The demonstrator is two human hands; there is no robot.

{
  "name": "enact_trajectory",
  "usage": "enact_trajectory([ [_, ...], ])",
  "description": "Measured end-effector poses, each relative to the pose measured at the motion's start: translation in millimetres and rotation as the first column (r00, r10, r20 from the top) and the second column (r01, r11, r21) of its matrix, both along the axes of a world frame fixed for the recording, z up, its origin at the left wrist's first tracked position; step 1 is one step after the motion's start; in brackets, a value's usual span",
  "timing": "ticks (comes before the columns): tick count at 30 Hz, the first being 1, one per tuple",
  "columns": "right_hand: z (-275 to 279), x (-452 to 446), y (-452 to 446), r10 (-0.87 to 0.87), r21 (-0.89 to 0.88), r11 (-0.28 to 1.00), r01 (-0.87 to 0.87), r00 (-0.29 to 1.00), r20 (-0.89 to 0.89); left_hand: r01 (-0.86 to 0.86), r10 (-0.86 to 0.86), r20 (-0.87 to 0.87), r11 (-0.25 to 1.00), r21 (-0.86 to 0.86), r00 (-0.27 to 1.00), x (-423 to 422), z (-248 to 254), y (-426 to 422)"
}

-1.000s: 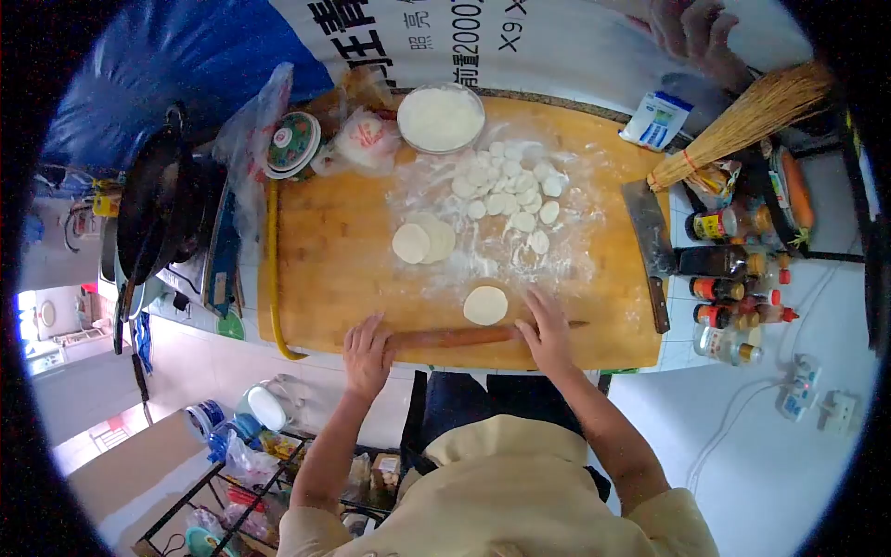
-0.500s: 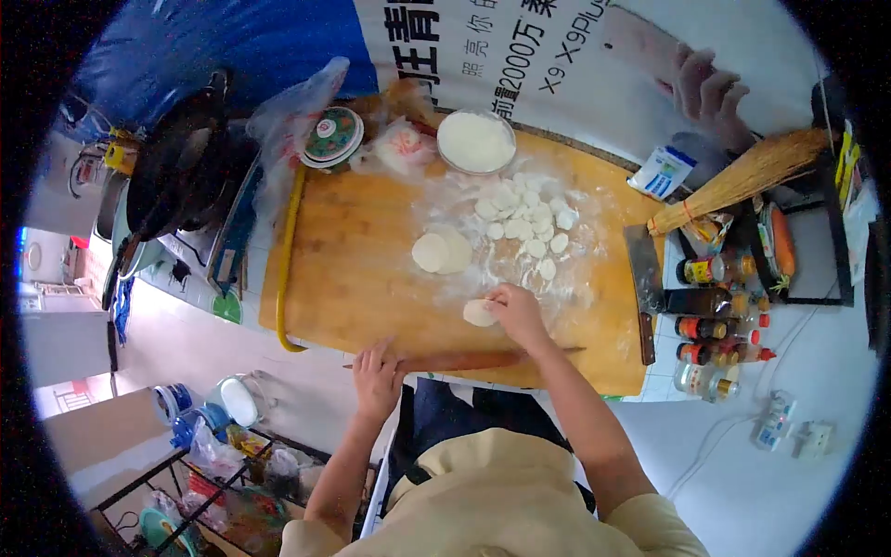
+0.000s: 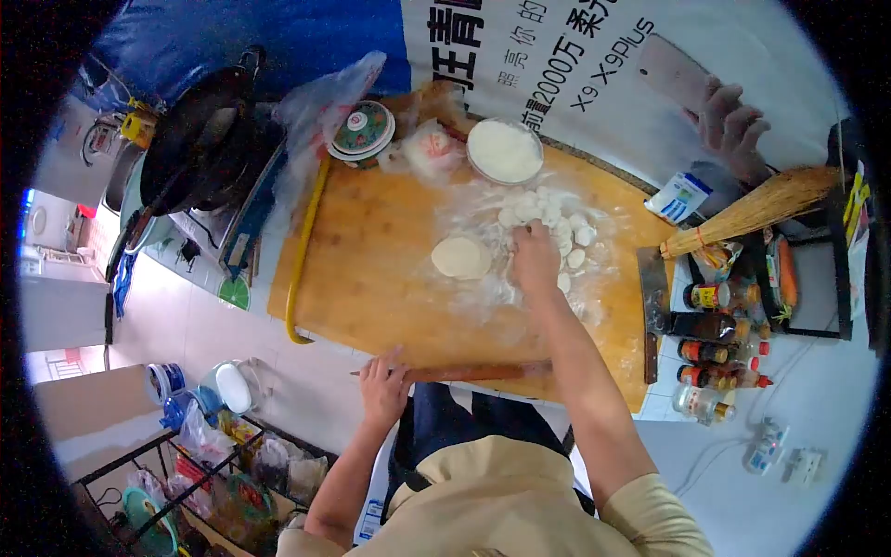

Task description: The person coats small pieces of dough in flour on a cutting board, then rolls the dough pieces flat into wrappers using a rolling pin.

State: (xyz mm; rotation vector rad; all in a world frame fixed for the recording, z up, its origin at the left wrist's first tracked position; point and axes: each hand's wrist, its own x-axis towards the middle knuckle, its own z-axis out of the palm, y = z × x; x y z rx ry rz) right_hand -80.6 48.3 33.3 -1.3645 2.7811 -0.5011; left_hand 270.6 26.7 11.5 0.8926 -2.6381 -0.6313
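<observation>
On my feed, the left grip (image 3: 383,388) lies over the rolling pin (image 3: 478,372); how closed, I can't tell. My right grip (image 3: 535,262) reaches dough discs (image 3: 561,234) at its 12 o'clock, its closure hidden. The pin, brown and slender, lies along the surface's (image 3: 371,288) 6 o'clock edge, long axis nearly 9-to-3.

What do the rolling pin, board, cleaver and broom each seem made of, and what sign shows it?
Rolling pin: probably wood, smooth, judging by its reddish brown.
Board: wood or bamboo, given its yellowish, mottled surface.
Cleaver: blade seemingly dull metal, a flat dark grey sheet; handle perhaps wood, being brown.
Broom: likely dry plant stalks, rough, with fine, straw-coloured strands fanning out.
</observation>
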Motion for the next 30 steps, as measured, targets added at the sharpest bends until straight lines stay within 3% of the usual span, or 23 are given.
enact_trajectory([
  [5, -6.0, 1.6, 17.5, 0.037, 0.017, 0.999, -0.039, 0.994, 0.100, -0.013, 0.015, 0.043, 0.999, -0.048, 0.999, -10.1, 9.2, -3.4],
  [7, -4.6, 7.0, 33.9, 0.114, 0.189, 0.972, -0.140, 0.983, 0.143, 0.007, -0.005, 0.038, 0.999, -0.046, 0.999, -12.3, 6.6, -6.7],
  [8, -12.1, 9.8, 47.0, 0.109, 0.193, 0.972, -0.136, 0.983, 0.147, 0.017, -0.016, 0.029, 0.999, -0.049, 0.999, -13.1, 5.4, -8.3],
  [10, -26.1, 18.6, 76.4, 0.366, 0.093, 0.928, -0.360, 0.928, -0.071, 0.034, -0.033, 0.014, 0.998, -0.058, 0.999, -16.8, 6.5, -12.0],
  [11, -27.5, 22.9, 90.4, 0.358, 0.093, 0.932, -0.351, 0.931, -0.067, 0.047, -0.048, -0.006, 0.996, -0.073, 0.999, -19.4, 7.6, -14.7],
  [13, -13.2, 30.5, 107.8, 0.241, -0.114, 0.970, -0.215, 0.906, 0.349, 0.076, -0.076, 0.009, 0.995, -0.071, 0.997, -24.6, 10.6, -19.8],
  [14, -16.4, 32.2, 110.9, 0.228, -0.113, 0.973, -0.200, 0.908, 0.352, 0.097, -0.095, 0.022, 0.993, -0.070, 0.995, -27.8, 12.3, -21.3],
  [16, -24.9, 39.1, 111.6, 0.089, -0.294, 0.955, 0.029, 0.921, 0.380, 0.122, -0.121, 0.020, 0.989, -0.087, 0.993, -36.8, 15.0, -23.1],
  [17, -29.0, 41.7, 110.2, 0.075, -0.295, 0.955, 0.045, 0.921, 0.383, 0.128, -0.127, 0.014, 0.986, -0.107, 0.992, -41.3, 16.1, -23.9],
  [19, -33.8, 46.0, 104.1, 0.081, -0.179, 0.983, 0.039, 0.782, 0.618, 0.167, -0.168, -0.002, 0.981, -0.101, 0.986, -50.4, 18.2, -26.7],
  [20, -34.9, 48.9, 105.2, 0.075, -0.183, 0.982, 0.052, 0.780, 0.621, 0.191, -0.194, -0.022, 0.977, -0.093, 0.981, -53.4, 19.3, -28.7],
  [22, -35.7, 57.0, 111.2, 0.288, -0.262, 0.951, -0.166, 0.785, 0.548, 0.211, -0.214, -0.014, 0.971, -0.109, 0.977, -56.7, 20.0, -31.4],
  [26, -22.1, 68.0, 143.1, 0.273, -0.208, 0.960, -0.187, 0.792, 0.547, 0.184, -0.181, 0.037, 0.979, -0.092, 0.983, -57.0, 12.2, -40.4],
  [28, -17.5, 68.6, 161.1, 0.023, -0.214, 0.969, 0.127, 0.809, 0.587, 0.159, -0.158, 0.011, 0.984, -0.075, 0.987, -56.5, 7.7, -49.5],
  [29, -21.2, 64.4, 168.7, 0.021, -0.212, 0.969, 0.130, 0.809, 0.588, 0.125, -0.126, -0.015, 0.990, -0.060, 0.992, -56.9, 5.4, -53.4],
  [30, -23.2, 60.2, 174.8, -0.070, -0.186, 0.969, 0.160, 0.907, 0.415, 0.127, -0.128, -0.014, 0.990, -0.058, 0.992, -60.9, 4.2, -57.9],
])
